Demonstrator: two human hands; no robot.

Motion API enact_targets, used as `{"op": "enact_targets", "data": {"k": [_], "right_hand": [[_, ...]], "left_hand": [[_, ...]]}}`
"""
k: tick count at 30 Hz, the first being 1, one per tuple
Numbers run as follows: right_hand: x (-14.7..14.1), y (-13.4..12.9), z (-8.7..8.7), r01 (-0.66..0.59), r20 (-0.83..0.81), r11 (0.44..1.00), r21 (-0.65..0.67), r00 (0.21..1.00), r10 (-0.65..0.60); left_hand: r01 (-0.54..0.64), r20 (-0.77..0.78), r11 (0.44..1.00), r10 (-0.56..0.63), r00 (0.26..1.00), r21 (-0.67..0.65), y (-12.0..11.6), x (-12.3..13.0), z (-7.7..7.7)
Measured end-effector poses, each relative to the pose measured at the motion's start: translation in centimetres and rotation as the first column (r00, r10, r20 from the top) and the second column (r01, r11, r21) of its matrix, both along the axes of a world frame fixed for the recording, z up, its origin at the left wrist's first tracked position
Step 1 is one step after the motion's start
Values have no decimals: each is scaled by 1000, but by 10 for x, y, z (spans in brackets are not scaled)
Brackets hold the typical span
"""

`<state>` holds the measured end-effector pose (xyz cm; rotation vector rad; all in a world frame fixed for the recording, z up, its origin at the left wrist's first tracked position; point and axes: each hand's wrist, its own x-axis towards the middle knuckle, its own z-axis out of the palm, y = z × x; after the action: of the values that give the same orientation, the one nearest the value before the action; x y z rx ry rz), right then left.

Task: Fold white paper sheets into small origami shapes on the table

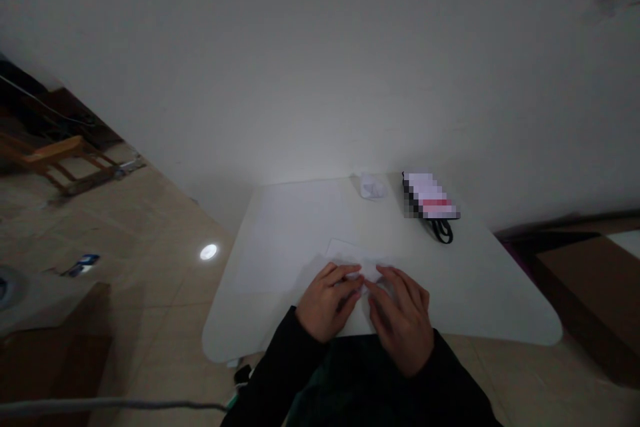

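Here at the white table (480, 293), left hand (327, 300) and right hand (406, 320) pinch the white paper (370, 271) near the front edge, fingertips almost meeting! Behind sits a folded paper piece (371, 187); right of that, a black-strapped flat case (430, 195), red-banded, its lettering pixelated beyond reading.

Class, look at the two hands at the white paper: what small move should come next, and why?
Probably a gentle press along the white paper with the fingertips: the left hand and right hand are both at it, fingertips close together. Any crease there is too unclear to confirm.
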<state>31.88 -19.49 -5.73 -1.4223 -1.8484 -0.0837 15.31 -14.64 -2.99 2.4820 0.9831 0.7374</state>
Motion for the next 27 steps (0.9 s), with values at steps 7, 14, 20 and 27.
{"op": "enact_targets", "data": {"k": [7,14,20,27], "right_hand": [[2,3,-2,3,26,999,-45,1000,-2],[3,3,-2,-3,41,998,-59,999,6],[0,2,0,4,53,998,-59,999,-1],[0,-1,-8,-57,112,998,10,992,55]], "left_hand": [[9,-18,998,-8,1000,64,-1,-1,-5],[17,-55,997,-12,998,82,-2,0,-5],[3,-92,999,1,996,47,-4,0,1],[0,-70,998,4,998,55,0,3,0]]}}
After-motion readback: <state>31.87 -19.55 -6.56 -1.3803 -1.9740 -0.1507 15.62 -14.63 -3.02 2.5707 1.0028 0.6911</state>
